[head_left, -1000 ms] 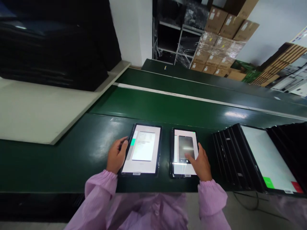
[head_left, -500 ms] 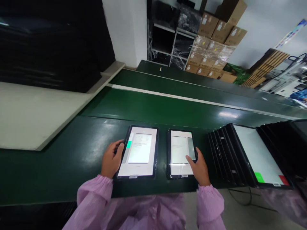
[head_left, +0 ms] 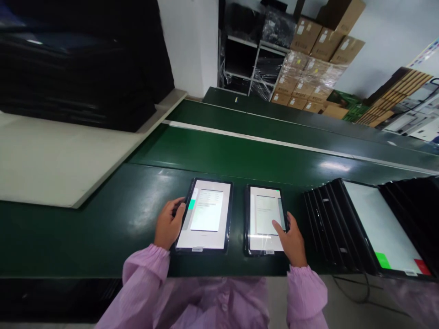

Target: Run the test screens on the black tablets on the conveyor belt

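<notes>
Two lit tablets lie side by side on the dark green bench. The left tablet [head_left: 206, 214] shows a white page with a green patch at its left side. My left hand [head_left: 170, 222] holds its left edge, fingers curled at the side and thumb along the frame. On the right tablet [head_left: 262, 217] a page-like panel sits mid-screen. My right hand [head_left: 291, 238] grips its right edge, with the thumb over the glass and the other fingers at the side, partly hidden. Each tablet has a small white label at its lower edge.
At the right stands a row of black tablets [head_left: 325, 224], with one lit screen [head_left: 384, 224] showing green and red corners. A pale board [head_left: 44, 160] with a dark stack [head_left: 85, 82] is at left. Cartons [head_left: 305, 36] and a shelf [head_left: 255, 64] stand behind the bench.
The page on the right tablet has slid rightward, and a grey strip now shows at its left. My right thumb stays over that screen. The whole view has shifted slightly.
</notes>
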`<state>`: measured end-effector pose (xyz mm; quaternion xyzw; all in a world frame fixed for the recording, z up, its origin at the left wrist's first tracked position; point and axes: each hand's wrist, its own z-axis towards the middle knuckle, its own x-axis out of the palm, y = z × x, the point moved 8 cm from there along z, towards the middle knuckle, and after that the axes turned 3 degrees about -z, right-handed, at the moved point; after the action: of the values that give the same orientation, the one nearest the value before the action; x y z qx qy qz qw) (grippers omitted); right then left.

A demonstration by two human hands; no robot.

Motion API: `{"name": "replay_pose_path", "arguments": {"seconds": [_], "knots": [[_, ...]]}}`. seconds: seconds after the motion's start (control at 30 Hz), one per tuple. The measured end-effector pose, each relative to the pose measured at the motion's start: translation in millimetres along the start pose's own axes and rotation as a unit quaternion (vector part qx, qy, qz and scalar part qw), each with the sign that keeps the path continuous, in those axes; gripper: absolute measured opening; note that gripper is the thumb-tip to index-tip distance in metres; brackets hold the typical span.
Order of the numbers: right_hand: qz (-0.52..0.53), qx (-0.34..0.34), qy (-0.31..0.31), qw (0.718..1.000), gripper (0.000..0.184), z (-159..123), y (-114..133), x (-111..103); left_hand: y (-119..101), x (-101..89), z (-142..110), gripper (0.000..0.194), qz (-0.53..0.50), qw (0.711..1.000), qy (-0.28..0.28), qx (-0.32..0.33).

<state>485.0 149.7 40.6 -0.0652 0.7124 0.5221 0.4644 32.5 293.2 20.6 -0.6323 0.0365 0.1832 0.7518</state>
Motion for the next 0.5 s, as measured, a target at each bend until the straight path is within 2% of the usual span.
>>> {"name": "replay_pose_path", "arguments": {"seconds": [0.13, 0.23, 0.37, 0.5], "knots": [[-0.017, -0.002, -0.003, 1.000, 0.106, 4.6, 0.6, -3.3, -3.5, 2.1, -0.4, 0.048, -0.007, 1.000, 0.000, 0.007], [0.087, 0.029, -0.001, 0.996, 0.104, 8.3, -16.1, -4.7, -8.4, 3.1, -0.9, 0.045, -0.015, 1.000, -0.001, 0.011], [0.214, 0.044, -0.019, 0.976, 0.086, 3.2, -38.7, -7.7, -9.0, 2.3, -1.5, 0.043, -0.013, 1.000, -0.008, 0.009], [0.238, 0.035, -0.044, 0.970, 0.073, -10.4, -45.7, -11.8, -3.1, 1.8, -1.9, 0.046, -0.016, 1.000, -0.002, 0.000]]}}
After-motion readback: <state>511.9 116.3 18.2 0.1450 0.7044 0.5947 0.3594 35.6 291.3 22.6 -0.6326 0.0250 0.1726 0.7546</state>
